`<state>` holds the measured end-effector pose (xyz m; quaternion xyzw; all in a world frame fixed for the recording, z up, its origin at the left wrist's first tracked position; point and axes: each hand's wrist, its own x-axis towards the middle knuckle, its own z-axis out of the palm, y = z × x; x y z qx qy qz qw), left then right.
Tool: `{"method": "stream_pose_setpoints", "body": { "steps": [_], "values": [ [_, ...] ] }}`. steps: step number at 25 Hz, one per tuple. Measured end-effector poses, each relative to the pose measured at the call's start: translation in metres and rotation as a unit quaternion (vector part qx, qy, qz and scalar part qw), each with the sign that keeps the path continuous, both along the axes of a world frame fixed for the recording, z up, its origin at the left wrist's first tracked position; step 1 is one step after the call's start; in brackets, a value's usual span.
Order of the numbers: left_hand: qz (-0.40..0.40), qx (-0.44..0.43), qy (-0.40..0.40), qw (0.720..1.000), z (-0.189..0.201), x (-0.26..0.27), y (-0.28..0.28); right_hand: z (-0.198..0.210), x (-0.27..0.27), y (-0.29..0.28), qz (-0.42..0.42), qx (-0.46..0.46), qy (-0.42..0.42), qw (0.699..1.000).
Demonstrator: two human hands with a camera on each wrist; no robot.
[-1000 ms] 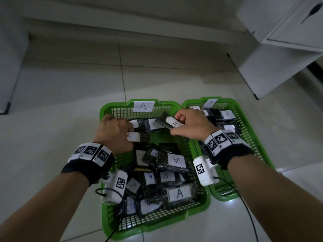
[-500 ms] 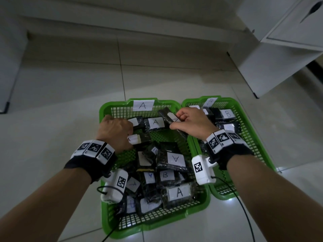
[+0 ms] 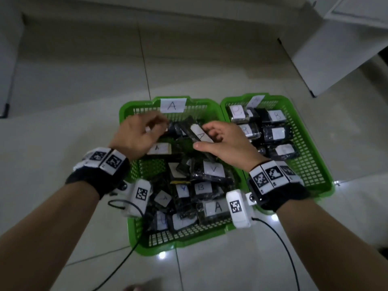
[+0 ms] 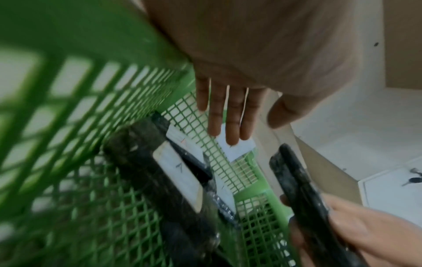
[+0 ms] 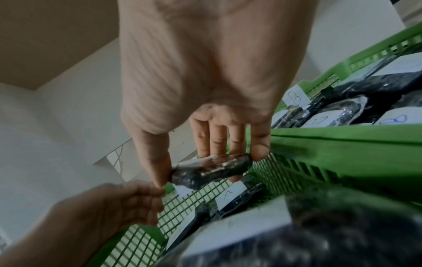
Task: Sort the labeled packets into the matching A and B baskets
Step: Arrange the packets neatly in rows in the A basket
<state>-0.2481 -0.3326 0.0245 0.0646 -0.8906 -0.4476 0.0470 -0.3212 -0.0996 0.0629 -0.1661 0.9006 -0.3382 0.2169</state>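
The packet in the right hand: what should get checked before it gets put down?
1. Right hand holds the packet firmly: ok, thumb and fingers pinch it.
2. Its label reads A: ok.
3. It is over the A basket, not the B basket: ok.
4. Left hand out of the way: not ok, it hovers close beside.
5. Bare spot to drop it: cannot tell, the hands hide the far end.
6. A B packet lies in the A basket: not ok.

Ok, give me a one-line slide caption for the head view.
Right hand grips a packet labeled A over the A basket; open left hand alongside, B basket right.
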Motion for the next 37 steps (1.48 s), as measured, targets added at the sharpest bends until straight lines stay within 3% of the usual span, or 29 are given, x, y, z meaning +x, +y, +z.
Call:
{"method": "stream_pose_setpoints", "body": {
  "steps": [2, 5, 9, 12, 16, 18, 21, 25, 28, 31, 37],
  "values": [
    [-0.032, 0.102, -0.015, 0.994, 0.013, 0.006, 0.0, -0.002, 0.015, -0.006, 0.011, -0.002, 0.004, 1.0],
    [-0.096, 0.051, -0.056, 0.992, 0.02, 0.01, 0.006, 0.0, 0.036, -0.011, 0.033, -0.029, 0.005, 0.999],
    [0.04, 0.142, -0.021, 0.989, 0.006, 0.018, 0.014, -0.002, 0.06, -0.005, 0.074, 0.006, 0.028, 0.997],
    [0.151, 0.11, 0.042, 0.982, -0.003, 0.023, 0.012, -0.01, 0.071, -0.006, 0.125, 0.076, 0.031, 0.989],
    [0.167, 0.082, 0.079, 0.979, -0.006, 0.03, 0.021, -0.009, 0.07, -0.02, 0.181, 0.223, 0.059, 0.956],
    [0.179, 0.074, 0.099, 0.976, -0.006, 0.032, 0.024, -0.004, 0.069, -0.023, 0.205, 0.231, 0.068, 0.949],
    [0.199, 0.075, 0.117, 0.97, -0.007, 0.031, 0.021, 0.005, 0.062, -0.014, 0.15, 0.129, 0.022, 0.98],
    [0.226, 0.134, 0.127, 0.956, -0.01, 0.031, 0.022, 0.003, 0.052, 0.02, -0.012, 0.033, 0.041, 0.999],
    [0.222, 0.127, 0.122, 0.959, -0.012, 0.03, 0.022, 0.001, 0.048, 0.031, -0.091, -0.033, -0.013, 0.995],
    [0.215, 0.112, 0.131, 0.961, -0.01, 0.031, 0.025, 0.003, 0.048, 0.029, -0.12, -0.048, -0.008, 0.992],
    [0.261, 0.157, 0.167, 0.938, -0.01, 0.036, 0.022, 0.004, 0.049, 0.016, -0.229, -0.141, -0.045, 0.962]
  ]
}}
